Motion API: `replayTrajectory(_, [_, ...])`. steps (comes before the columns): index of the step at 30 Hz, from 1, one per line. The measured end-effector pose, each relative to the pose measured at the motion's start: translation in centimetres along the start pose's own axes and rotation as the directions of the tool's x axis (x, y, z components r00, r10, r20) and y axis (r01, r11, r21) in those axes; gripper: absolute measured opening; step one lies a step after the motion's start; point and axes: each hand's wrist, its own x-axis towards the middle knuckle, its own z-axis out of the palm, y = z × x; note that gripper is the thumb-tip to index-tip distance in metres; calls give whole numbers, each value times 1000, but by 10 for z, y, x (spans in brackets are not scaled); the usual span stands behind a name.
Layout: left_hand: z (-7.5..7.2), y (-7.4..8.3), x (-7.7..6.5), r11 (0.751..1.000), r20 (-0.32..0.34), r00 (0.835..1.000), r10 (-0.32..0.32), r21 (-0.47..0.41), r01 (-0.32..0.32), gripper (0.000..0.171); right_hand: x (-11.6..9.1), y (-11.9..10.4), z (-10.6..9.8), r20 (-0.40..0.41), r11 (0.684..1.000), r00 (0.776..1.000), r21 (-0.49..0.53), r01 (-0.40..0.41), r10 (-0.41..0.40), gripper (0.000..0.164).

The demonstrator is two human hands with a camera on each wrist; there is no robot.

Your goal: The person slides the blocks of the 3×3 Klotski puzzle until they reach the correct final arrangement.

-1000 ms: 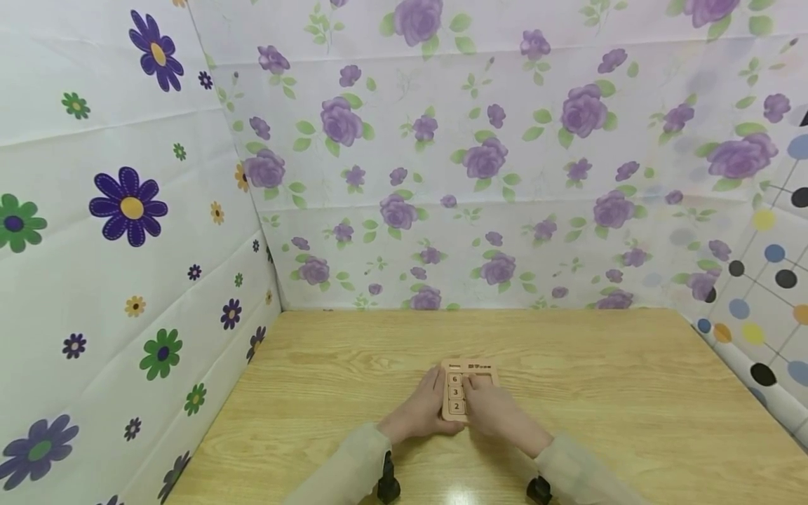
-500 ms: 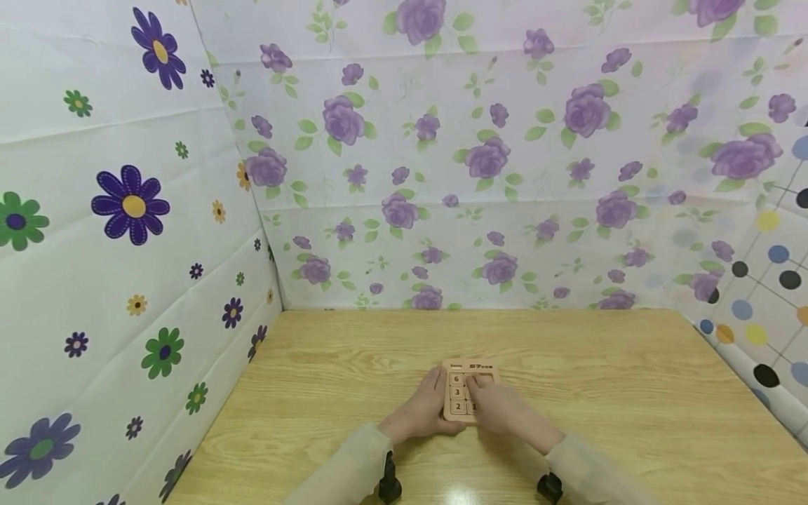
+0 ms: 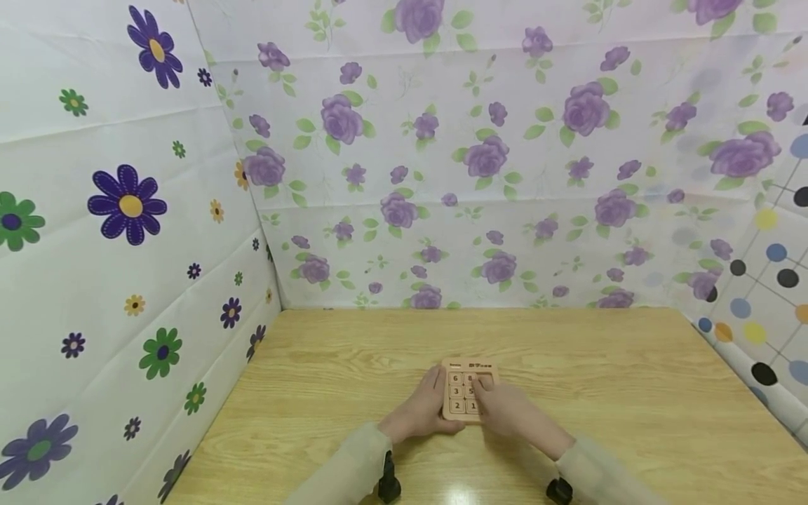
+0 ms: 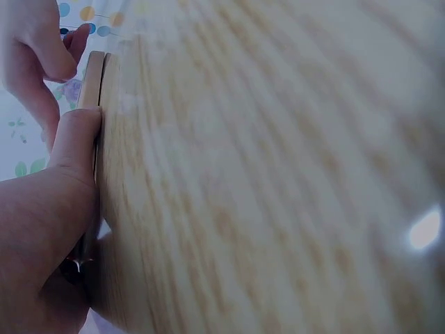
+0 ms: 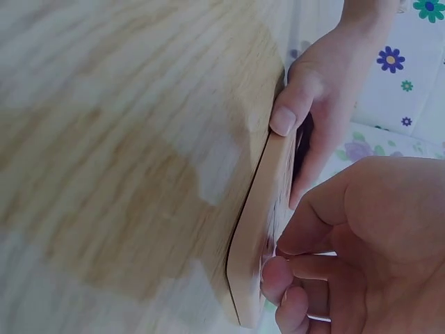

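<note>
A wooden number sliding puzzle (image 3: 464, 414) lies on the table, its tiles 6, 8, 3, 5, 2 and 1 showing in the head view. My left hand (image 3: 419, 407) holds its left side, with the thumb at the near edge and the fingers along the side. Over the puzzle's right part is my right hand (image 3: 506, 408), bent fingertips at the tiles, covering most of the right column. A darker recess (image 3: 485, 375) shows at the top right of the tile field. In the right wrist view, the right fingertips (image 5: 277, 275) are close to the puzzle's face.
The wood-grain table (image 3: 353, 351) extends around the puzzle on all sides. A rose-patterned cloth (image 3: 404, 168) hangs behind it. A daisy-patterned cloth (image 3: 126, 280) stands at the left, and a dotted cloth (image 3: 766, 294) at the right.
My right hand has shifted right and slightly toward me over the puzzle, uncovering the 8, 5 and 1 tiles. The left hand keeps its hold.
</note>
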Motion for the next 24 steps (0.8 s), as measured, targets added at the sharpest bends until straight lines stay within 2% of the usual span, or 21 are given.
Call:
replayTrajectory(5, [-1,0,0,1000,-1,1000,6,-15,-6,114,-5,3,2,14,1000,1000,-16,2,-2,51])
replayTrajectory(13, [0,-1,1,1000,-9,1000,13,-7,-13,114,-11,7,6,0,1000,1000,-18,10,-10,49])
replayTrajectory(17, [1,-1,1,1000,-11,1000,13,-5,-13,115,-16,7,4,-12,999,1000,-50,15,-15,47])
replayTrajectory(24, [2,-2,2,999,2,1000,-13,-39,13,116,-21,5,4,21,999,999,-8,-32,32,47])
